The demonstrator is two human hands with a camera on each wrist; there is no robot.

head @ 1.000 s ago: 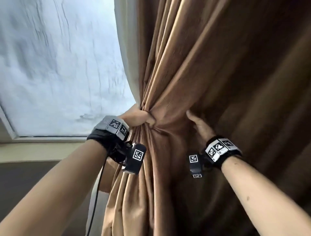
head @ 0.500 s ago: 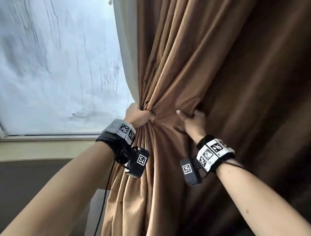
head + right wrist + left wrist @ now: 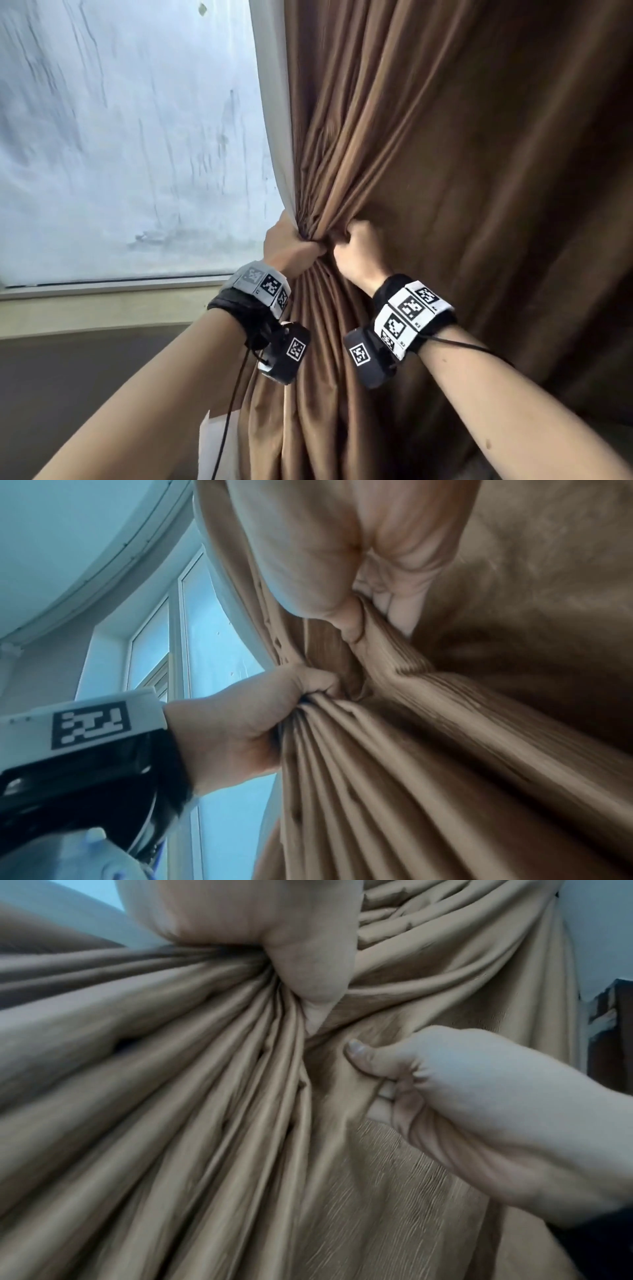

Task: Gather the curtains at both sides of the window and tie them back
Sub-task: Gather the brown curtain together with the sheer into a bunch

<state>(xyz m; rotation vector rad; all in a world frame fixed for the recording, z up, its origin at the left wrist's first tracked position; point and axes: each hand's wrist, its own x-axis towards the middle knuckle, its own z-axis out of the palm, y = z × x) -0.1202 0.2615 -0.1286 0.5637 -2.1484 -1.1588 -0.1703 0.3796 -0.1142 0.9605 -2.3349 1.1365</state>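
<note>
Right hand (image 3: pixel 356 253) moved beside left hand (image 3: pixel 287 246), both gripping curtain (image 3: pixel 394 137) (streaked window (image 3: pixel 130 137)).

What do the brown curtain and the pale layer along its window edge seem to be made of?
Brown curtain: looks like woven fabric with a soft satin-like sheen; folds catch light, and fine ribbing shows in the left wrist view. Pale layer: seemingly a matte off-white lining cloth; its weave is too blurred to tell.
</note>
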